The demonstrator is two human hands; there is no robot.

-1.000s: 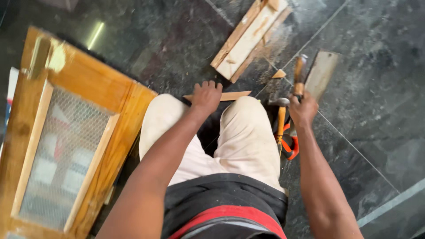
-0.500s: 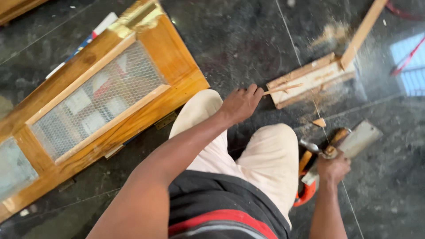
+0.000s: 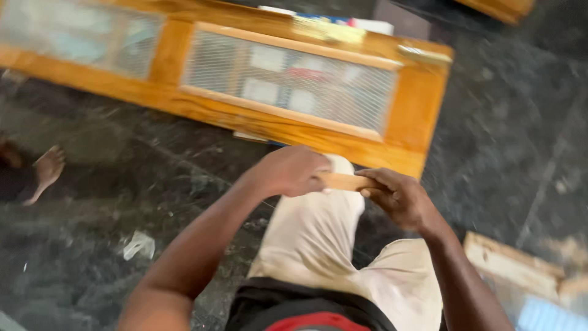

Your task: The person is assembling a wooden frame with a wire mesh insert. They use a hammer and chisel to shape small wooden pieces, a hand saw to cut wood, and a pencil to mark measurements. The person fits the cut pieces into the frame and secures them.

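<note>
**Both hands on a wood strip above the knee**

The floor (image 3: 122, 202) is dark polished stone with pale veins and thin joint lines, dusty in places. A long wooden frame (image 3: 422, 116) lies flat on it across the top of the view, honey-coloured and varnished, with wire mesh panels set between its rails. A scrap of pale paper (image 3: 139, 244) lies on the floor at lower left, and a bare foot (image 3: 46, 171) of someone else shows at the left edge. At lower right sits a pale wood block (image 3: 511, 263), blurred.

The person squats or sits, knees in light trousers (image 3: 318, 239). The left hand (image 3: 291, 171) comes in from below left, arm stretched, knuckles up, its fingers closed over one end of a strip (image 3: 346, 181). The right hand (image 3: 398, 196) reaches from the right, fingers curled and pinched on the strip's other end. The strip is a short, flat, light-brown piece of wood, held level between the two hands just above the left knee, near the frame's lower rail. The view is smeared by motion, so finer grain is unclear.
</note>
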